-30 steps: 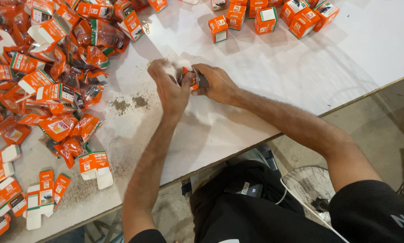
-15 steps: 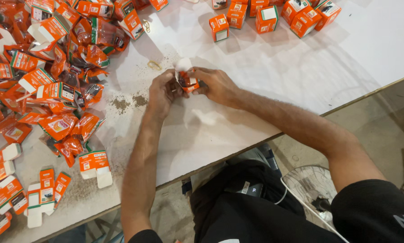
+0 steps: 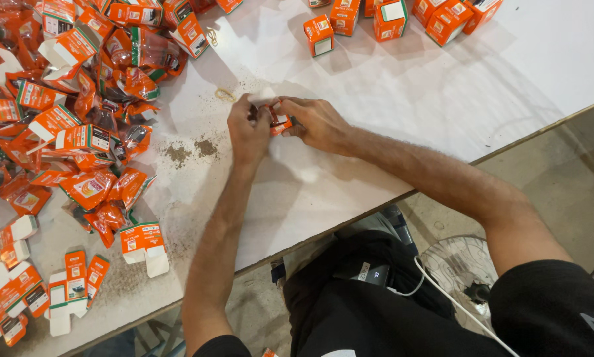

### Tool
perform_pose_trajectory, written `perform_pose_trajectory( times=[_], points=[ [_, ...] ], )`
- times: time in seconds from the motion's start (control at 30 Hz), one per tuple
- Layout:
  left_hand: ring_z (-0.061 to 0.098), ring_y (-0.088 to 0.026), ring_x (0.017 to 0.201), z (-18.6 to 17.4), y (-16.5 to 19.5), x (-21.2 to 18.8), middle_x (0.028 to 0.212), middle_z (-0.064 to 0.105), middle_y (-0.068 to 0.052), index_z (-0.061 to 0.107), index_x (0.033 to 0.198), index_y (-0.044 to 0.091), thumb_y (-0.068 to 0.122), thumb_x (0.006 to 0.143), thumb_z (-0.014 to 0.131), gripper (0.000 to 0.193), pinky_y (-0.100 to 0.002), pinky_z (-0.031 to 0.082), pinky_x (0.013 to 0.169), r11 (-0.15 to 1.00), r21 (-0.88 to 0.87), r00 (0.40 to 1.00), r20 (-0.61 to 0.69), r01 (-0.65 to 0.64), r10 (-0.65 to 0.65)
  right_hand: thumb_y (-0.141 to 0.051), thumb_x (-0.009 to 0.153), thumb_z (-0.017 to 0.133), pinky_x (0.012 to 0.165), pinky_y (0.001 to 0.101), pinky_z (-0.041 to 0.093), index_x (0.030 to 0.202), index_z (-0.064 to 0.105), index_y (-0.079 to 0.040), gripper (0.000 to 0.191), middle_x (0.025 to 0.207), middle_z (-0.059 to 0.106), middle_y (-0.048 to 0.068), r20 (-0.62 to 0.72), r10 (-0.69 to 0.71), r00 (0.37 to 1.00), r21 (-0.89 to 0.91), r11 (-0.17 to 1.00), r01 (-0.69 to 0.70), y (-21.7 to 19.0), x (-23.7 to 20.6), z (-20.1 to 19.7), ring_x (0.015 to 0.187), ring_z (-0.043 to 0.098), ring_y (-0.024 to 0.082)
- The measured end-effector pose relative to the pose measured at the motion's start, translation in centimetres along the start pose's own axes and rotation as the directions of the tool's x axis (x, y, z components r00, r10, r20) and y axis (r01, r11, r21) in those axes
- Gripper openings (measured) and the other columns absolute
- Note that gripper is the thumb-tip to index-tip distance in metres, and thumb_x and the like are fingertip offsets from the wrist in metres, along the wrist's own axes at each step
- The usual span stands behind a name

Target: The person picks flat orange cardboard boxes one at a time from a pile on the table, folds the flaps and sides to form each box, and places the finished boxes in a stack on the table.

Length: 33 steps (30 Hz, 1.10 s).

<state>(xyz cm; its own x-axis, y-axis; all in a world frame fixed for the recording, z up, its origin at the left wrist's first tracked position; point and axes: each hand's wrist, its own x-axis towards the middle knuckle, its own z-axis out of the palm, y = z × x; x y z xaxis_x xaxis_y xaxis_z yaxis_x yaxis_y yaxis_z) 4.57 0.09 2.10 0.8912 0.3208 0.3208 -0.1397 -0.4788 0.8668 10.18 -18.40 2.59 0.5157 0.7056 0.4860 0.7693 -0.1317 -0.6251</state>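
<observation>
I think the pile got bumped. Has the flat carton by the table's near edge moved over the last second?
No. The flat carton keeps its place beside the brown powder patch.

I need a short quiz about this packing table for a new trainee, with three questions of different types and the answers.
1. True or false: both hands hold one small orange box.
2. Where do the finished boxes stand? A) at the table's far edge B) on the floor C) on the person's lap
3. Fill in: the pile of orange pouches lies to the ____ of the hands.

Key
1. True: left hand and right hand meet on it.
2. A
3. left; flat cartons lie nearer the table's near edge.
</observation>
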Motion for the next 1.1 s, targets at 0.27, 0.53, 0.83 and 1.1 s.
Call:
perform_pose_trajectory(
  times=[0.27, 0.53, 0.83, 1.1],
  points=[
    [0.059, -0.035, 0.132, -2.3, 1.2, -2.3, 0.137, 0.065, -0.02, 0.066, 0.122, -0.003, 0.001, 0.093, 0.073, 0.03, -0.041, 0.051, 0.11, 0.818, 0.141, 0.824, 0.206, -0.558, 0.527, -0.025, 0.09, 0.088, 0.071, 0.047, 0.052, 0.118, 0.039, -0.007, 0.06, 0.099, 0.07, 0.015, 0.031, 0.158, 0.987, 0.073, 0.984, -0.16, 1.3, 0.1, 0.5, 0.089, 0.069, 0.04],
    [0.065, -0.035, 0.134, -1.5, -0.6, -2.1, 0.143, 0.065, -0.016, 0.068, 0.113, 0.004, 0.001, 0.097, 0.073, 0.017, -0.041, 0.055, 0.111, 0.913, 0.018, 0.902, 0.165, -0.407, 0.399, -0.023, 0.088, 0.086, 0.071, 0.045, 0.054, 0.118, 0.039, -0.007, 0.058, 0.103, 0.072, 0.014, 0.028, 0.089, 0.996, 0.118, 0.989, -0.092, 0.9, 0.5, -0.1, 0.09, 0.072, 0.039],
    [0.038, -0.044, 0.151, -2.6, -1.5, -2.6, 0.158, 0.045, -0.026, 0.068, 0.122, 0.005, 0.009, 0.1, 0.068, 0.022, -0.054, 0.033, 0.126, 0.752, 0.315, 0.815, 0.264, -0.579, 0.517, -0.026, 0.086, 0.083, 0.106, 0.0581, 0.04, 0.146, 0.043, 0.0, 0.077, 0.124, 0.061, 0.019, 0.063, -0.15, 0.987, -0.205, 0.966, 0.16, 1.0, 1.3, 0.0, 0.118, 0.059, 0.036],
    [0.027, -0.046, 0.149, -5.6, -6.1, 12.2, 0.158, 0.032, -0.033, 0.041, 0.152, -0.013, 0.016, 0.088, 0.077, 0.078, -0.058, 0.017, 0.123, 0.759, 0.603, 0.875, -0.201, -0.243, 0.44, -0.023, 0.092, 0.08, 0.122, 0.0669, 0.015, 0.135, 0.055, 0.01, 0.059, 0.153, 0.045, 0.026, -0.228, -0.11, 0.967, -0.756, 0.647, -0.105, 9.3, 4.4, -4.3, 0.148, 0.036, 0.042]
  ],
)
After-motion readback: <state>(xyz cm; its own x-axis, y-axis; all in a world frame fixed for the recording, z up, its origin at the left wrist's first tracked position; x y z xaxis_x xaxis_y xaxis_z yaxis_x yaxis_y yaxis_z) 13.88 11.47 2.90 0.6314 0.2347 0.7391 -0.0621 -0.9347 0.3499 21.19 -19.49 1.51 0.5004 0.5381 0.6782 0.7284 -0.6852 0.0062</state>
